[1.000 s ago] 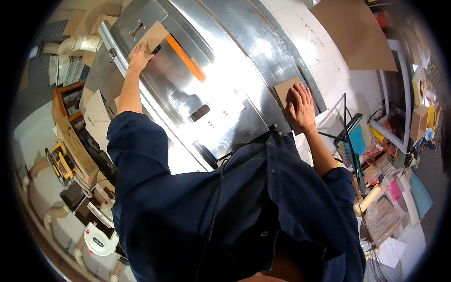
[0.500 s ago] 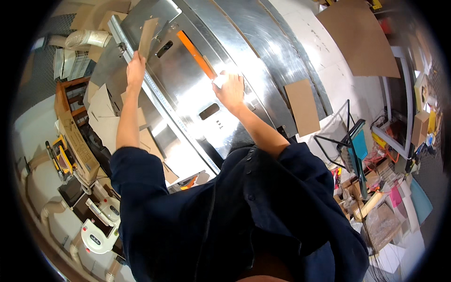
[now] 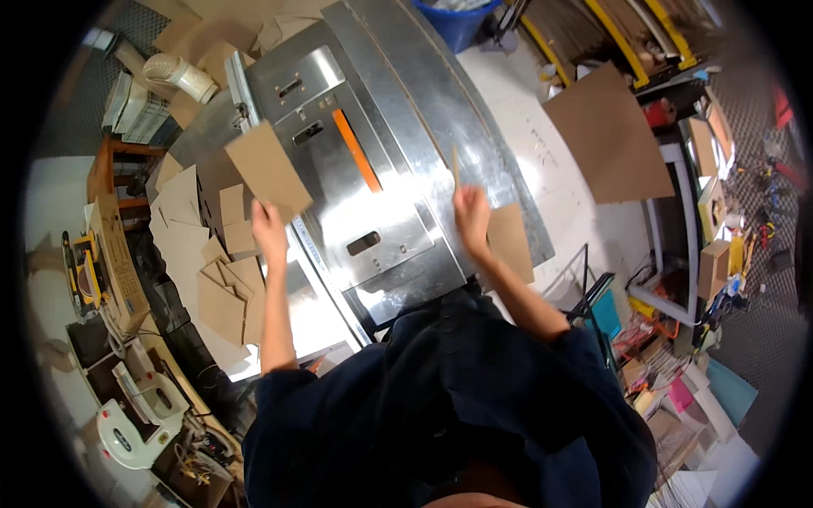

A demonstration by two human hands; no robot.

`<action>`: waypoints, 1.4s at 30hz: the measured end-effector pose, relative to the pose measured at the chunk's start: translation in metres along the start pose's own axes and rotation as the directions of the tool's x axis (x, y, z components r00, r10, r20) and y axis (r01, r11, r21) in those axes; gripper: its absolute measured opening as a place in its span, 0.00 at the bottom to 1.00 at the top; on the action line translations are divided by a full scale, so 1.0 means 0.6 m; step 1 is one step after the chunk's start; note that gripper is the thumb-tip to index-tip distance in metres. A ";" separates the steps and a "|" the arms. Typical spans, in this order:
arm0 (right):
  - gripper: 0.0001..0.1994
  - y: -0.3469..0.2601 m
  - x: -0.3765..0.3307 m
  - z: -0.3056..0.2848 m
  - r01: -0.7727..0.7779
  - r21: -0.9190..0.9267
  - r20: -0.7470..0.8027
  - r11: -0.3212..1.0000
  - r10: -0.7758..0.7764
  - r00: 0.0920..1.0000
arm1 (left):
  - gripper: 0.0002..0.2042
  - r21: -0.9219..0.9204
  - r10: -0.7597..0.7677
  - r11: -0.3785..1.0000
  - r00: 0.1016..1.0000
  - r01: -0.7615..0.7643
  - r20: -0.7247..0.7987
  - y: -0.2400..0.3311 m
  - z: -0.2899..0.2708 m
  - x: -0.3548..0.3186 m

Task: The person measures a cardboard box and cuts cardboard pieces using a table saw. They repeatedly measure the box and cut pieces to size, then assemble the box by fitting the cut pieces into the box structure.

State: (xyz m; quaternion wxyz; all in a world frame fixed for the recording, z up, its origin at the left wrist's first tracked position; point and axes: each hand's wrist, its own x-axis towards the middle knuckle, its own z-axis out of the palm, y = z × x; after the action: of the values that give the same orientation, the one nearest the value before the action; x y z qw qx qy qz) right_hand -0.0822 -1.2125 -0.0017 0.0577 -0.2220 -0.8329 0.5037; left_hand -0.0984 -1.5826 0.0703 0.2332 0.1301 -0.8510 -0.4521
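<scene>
My left hand (image 3: 269, 230) grips the lower edge of a flat brown board (image 3: 269, 172), held over the rail along the left of a metal machine table (image 3: 406, 288). My right hand (image 3: 472, 213) is closed around the lower end of a thin brown strip (image 3: 456, 166), which points away from me over the table's right part. Between the hands, apart from both, an orange bar (image 3: 356, 151) lies along the tabletop. Beside my right wrist, another brown board (image 3: 511, 245) rests at the table's right edge.
Loose brown board pieces (image 3: 230, 296) lie in a heap left of the rail. A large brown panel (image 3: 611, 135) leans at the right. A blue bucket (image 3: 457, 21) stands beyond the table's far edge. A black folding frame (image 3: 584, 284) is near my right elbow.
My right hand has moved right, away from the orange bar, with the thin strip in it. My left hand has come nearer and turned the board's broad face into view.
</scene>
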 end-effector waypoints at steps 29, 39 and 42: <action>0.34 0.190 -0.180 -0.232 0.365 -0.479 0.327 0.798 -0.223 0.918 | 0.18 -0.044 -0.344 0.892 0.738 0.451 0.580 0.189 0.159 -0.484; 0.16 0.168 -0.187 -0.306 -0.434 0.522 0.459 0.734 0.187 0.868 | 0.20 -0.051 -0.199 0.936 0.645 0.348 0.738 0.239 0.304 -0.527; 0.16 0.222 -0.181 -0.350 -0.395 0.552 0.282 0.735 0.281 0.917 | 0.25 0.149 -0.045 0.987 0.804 -0.054 0.593 0.243 0.353 -0.542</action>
State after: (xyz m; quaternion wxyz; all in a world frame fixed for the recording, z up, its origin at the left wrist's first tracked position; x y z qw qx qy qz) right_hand 0.1237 -1.0359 -0.0009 -0.0435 -0.2941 -0.5779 0.7601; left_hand 0.0702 -1.2106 -0.0015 -0.0550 -0.0018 -0.9145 -0.4007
